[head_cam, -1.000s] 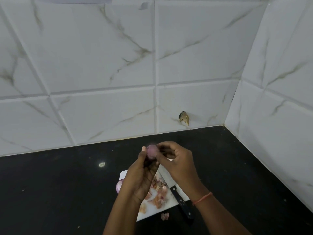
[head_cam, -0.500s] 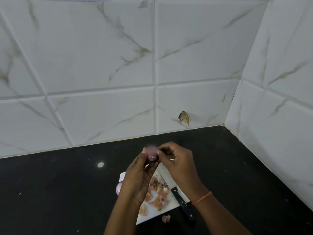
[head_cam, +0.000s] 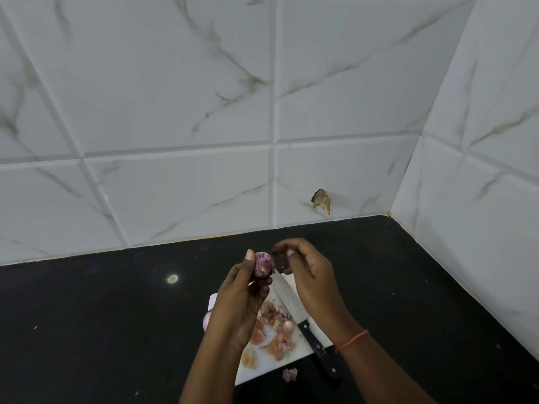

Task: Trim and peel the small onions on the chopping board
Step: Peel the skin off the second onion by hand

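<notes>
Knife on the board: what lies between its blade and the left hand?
Head view: a pile of onion peels on the chopping board lies between the knife blade and the left hand, which holds an onion.

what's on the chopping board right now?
On the chopping board: a pile of onion skins and the knife, its black handle overhanging the near edge. A small onion shows at the left edge. The left hand covers part of the board, so more may be hidden.

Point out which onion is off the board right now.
The purple onion held up in the left hand. The other onion lies at the chopping board's left edge.
</notes>
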Demonstrator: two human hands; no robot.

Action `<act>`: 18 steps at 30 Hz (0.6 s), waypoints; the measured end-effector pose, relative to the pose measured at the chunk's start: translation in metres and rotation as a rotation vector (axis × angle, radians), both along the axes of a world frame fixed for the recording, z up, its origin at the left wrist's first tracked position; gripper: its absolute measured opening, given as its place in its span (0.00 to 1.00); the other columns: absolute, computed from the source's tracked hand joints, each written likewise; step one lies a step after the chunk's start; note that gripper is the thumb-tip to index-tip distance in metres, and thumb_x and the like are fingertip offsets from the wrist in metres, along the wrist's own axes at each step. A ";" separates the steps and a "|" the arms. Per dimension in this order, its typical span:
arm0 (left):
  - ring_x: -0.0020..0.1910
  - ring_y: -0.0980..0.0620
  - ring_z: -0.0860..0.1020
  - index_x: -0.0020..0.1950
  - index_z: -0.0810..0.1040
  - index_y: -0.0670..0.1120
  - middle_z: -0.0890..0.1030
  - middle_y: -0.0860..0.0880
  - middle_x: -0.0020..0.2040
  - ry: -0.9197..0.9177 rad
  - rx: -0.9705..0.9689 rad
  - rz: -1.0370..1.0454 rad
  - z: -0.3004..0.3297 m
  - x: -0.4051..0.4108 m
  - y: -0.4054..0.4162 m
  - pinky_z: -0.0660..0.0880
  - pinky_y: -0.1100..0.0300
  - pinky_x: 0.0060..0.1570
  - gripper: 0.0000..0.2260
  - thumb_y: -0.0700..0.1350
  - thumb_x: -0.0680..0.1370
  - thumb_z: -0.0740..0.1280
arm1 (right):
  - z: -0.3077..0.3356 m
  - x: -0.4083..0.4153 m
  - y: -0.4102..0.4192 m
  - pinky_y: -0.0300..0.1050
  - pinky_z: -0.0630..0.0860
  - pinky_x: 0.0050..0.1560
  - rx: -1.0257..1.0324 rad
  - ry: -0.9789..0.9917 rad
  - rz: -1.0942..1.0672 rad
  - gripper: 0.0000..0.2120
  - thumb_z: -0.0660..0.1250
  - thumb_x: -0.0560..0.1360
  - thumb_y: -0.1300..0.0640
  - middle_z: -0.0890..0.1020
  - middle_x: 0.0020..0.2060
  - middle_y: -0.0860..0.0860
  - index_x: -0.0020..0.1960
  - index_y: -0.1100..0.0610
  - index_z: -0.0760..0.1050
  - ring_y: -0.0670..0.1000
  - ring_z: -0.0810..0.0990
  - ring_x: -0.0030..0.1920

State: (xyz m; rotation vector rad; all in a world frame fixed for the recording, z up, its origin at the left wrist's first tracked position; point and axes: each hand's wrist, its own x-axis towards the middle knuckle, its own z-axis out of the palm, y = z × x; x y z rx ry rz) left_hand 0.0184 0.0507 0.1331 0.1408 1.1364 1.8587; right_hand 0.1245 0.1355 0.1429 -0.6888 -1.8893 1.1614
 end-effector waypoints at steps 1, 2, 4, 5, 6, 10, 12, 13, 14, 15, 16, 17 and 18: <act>0.39 0.51 0.80 0.64 0.77 0.35 0.82 0.42 0.45 0.020 -0.001 0.004 -0.001 0.000 0.001 0.78 0.59 0.42 0.30 0.56 0.71 0.73 | 0.001 0.001 -0.001 0.41 0.79 0.53 -0.040 -0.005 0.087 0.09 0.64 0.80 0.59 0.82 0.51 0.42 0.58 0.49 0.78 0.42 0.81 0.54; 0.44 0.48 0.80 0.64 0.76 0.34 0.82 0.39 0.47 0.034 0.003 0.008 -0.002 0.001 0.001 0.77 0.55 0.47 0.33 0.57 0.70 0.73 | 0.002 0.001 -0.002 0.41 0.79 0.53 -0.024 -0.038 0.148 0.11 0.67 0.78 0.56 0.82 0.53 0.41 0.60 0.48 0.77 0.43 0.80 0.56; 0.52 0.42 0.77 0.64 0.76 0.34 0.82 0.34 0.53 0.066 0.021 0.011 -0.002 0.002 0.000 0.75 0.48 0.57 0.35 0.59 0.69 0.73 | -0.001 -0.001 -0.004 0.42 0.80 0.53 0.057 -0.083 0.162 0.13 0.71 0.75 0.55 0.82 0.53 0.40 0.60 0.48 0.78 0.44 0.81 0.55; 0.52 0.42 0.77 0.63 0.77 0.34 0.81 0.35 0.53 0.090 0.030 0.007 -0.002 0.003 -0.001 0.74 0.49 0.56 0.34 0.60 0.70 0.72 | -0.002 -0.001 -0.005 0.43 0.80 0.53 0.040 -0.065 0.126 0.13 0.72 0.74 0.55 0.82 0.51 0.41 0.58 0.48 0.79 0.44 0.81 0.54; 0.51 0.44 0.77 0.63 0.79 0.35 0.82 0.37 0.53 0.114 0.039 -0.006 -0.003 0.002 -0.003 0.75 0.53 0.54 0.32 0.60 0.72 0.70 | -0.002 -0.001 -0.006 0.44 0.80 0.52 -0.024 -0.020 0.084 0.11 0.73 0.74 0.56 0.83 0.49 0.42 0.56 0.50 0.80 0.44 0.82 0.52; 0.45 0.53 0.80 0.62 0.82 0.44 0.84 0.44 0.53 0.243 0.082 -0.112 -0.003 0.001 -0.008 0.78 0.60 0.45 0.18 0.50 0.75 0.69 | -0.002 0.001 -0.006 0.44 0.82 0.46 -0.210 0.148 0.007 0.06 0.72 0.74 0.58 0.85 0.44 0.49 0.50 0.55 0.79 0.47 0.85 0.46; 0.47 0.54 0.81 0.63 0.82 0.50 0.84 0.46 0.55 0.307 0.071 -0.156 -0.002 0.004 -0.010 0.78 0.57 0.49 0.17 0.48 0.74 0.70 | -0.002 0.001 -0.007 0.42 0.82 0.45 -0.201 0.167 -0.004 0.04 0.71 0.75 0.60 0.85 0.43 0.50 0.49 0.57 0.79 0.47 0.85 0.45; 0.49 0.52 0.81 0.64 0.82 0.53 0.84 0.46 0.56 0.335 0.063 -0.164 -0.002 0.005 -0.011 0.77 0.55 0.52 0.17 0.48 0.74 0.70 | -0.002 0.001 -0.008 0.40 0.81 0.44 -0.175 0.157 -0.011 0.03 0.70 0.76 0.61 0.85 0.43 0.50 0.49 0.57 0.78 0.46 0.85 0.45; 0.51 0.51 0.81 0.64 0.81 0.54 0.84 0.47 0.58 0.360 0.058 -0.167 -0.002 0.007 -0.011 0.77 0.54 0.53 0.17 0.49 0.75 0.69 | -0.002 0.001 -0.008 0.38 0.80 0.44 -0.147 0.142 -0.015 0.03 0.70 0.76 0.61 0.85 0.43 0.49 0.49 0.57 0.79 0.45 0.85 0.45; 0.53 0.51 0.82 0.65 0.81 0.56 0.84 0.48 0.59 0.383 0.057 -0.168 -0.002 0.007 -0.011 0.77 0.54 0.54 0.17 0.49 0.76 0.69 | -0.003 0.002 -0.008 0.36 0.80 0.44 -0.117 0.122 -0.019 0.02 0.69 0.76 0.61 0.84 0.43 0.48 0.49 0.57 0.79 0.43 0.84 0.45; 0.56 0.51 0.82 0.66 0.80 0.56 0.84 0.48 0.60 0.398 0.060 -0.166 -0.001 0.008 -0.012 0.77 0.54 0.55 0.17 0.48 0.77 0.68 | -0.003 0.002 -0.007 0.35 0.79 0.44 -0.089 0.099 -0.022 0.02 0.69 0.76 0.60 0.84 0.42 0.47 0.49 0.56 0.79 0.43 0.84 0.45; 0.58 0.51 0.82 0.67 0.79 0.56 0.84 0.49 0.61 0.408 0.068 -0.164 0.000 0.008 -0.012 0.76 0.54 0.56 0.17 0.47 0.78 0.67 | -0.004 0.003 -0.006 0.35 0.79 0.45 -0.062 0.074 -0.028 0.02 0.69 0.77 0.59 0.84 0.42 0.45 0.49 0.54 0.79 0.42 0.83 0.45; 0.60 0.51 0.82 0.68 0.78 0.55 0.83 0.50 0.62 0.420 0.078 -0.165 0.000 0.007 -0.012 0.76 0.53 0.57 0.17 0.46 0.79 0.66 | -0.005 0.004 -0.005 0.36 0.79 0.45 -0.037 0.055 -0.038 0.03 0.69 0.77 0.59 0.83 0.43 0.43 0.49 0.52 0.79 0.42 0.83 0.46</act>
